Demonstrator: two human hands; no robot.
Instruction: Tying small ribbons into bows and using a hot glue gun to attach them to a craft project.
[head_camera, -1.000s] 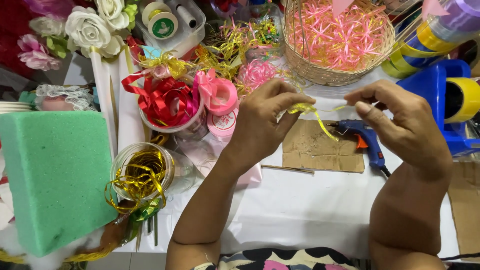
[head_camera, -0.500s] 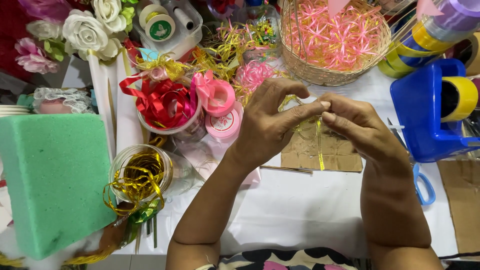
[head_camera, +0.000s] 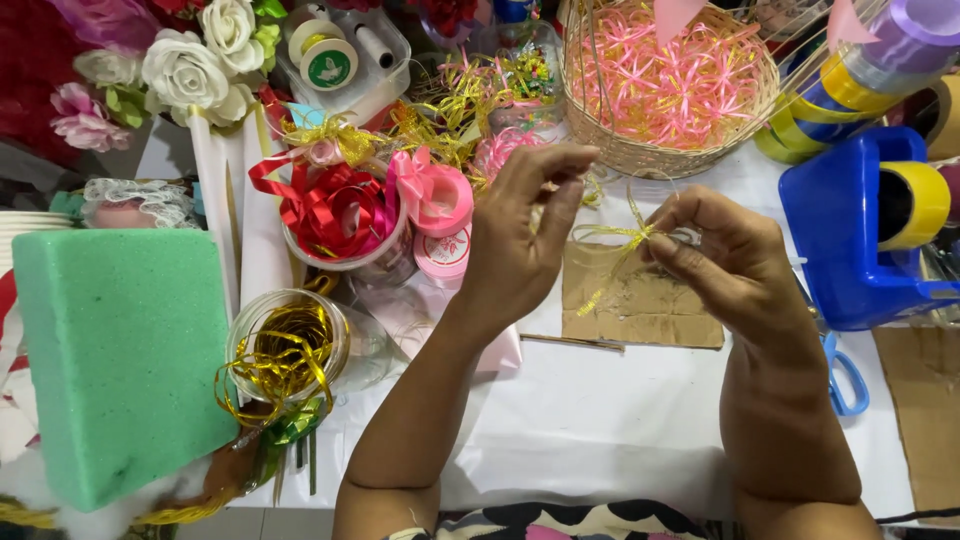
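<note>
In the head view, both hands are up over the middle of the table (head_camera: 620, 430), which is draped in white. The right hand (head_camera: 735, 265), right of centre, has its fingertips closed in a pinch on a small yellow ribbon bow (head_camera: 625, 238), the thin loops and tails fanning out to the left of the pinch. The left hand (head_camera: 525, 235), just left of the bow, is half open, fingers curled and spread, thumb and forefinger near the bow's loops; I cannot tell whether they touch it. Under the bow lies a flat piece of brown cardboard (head_camera: 640, 305). At the upper centre sits a wicker basket (head_camera: 650, 150) full of pink ribbon bows. At the right edge stands a blue tape dispenser (head_camera: 850, 250) with a yellow roll in it, and blue scissor handles (head_camera: 845, 375) peek out below it. Left of the hands, a bowl of red ribbon (head_camera: 335, 215), a pink ribbon spool (head_camera: 440, 205) and a clear jar of gold ribbon (head_camera: 285, 345) crowd together. A green foam block (head_camera: 115, 355) fills the lower left, and white artificial roses (head_camera: 195, 65) sit in the upper left.
</note>
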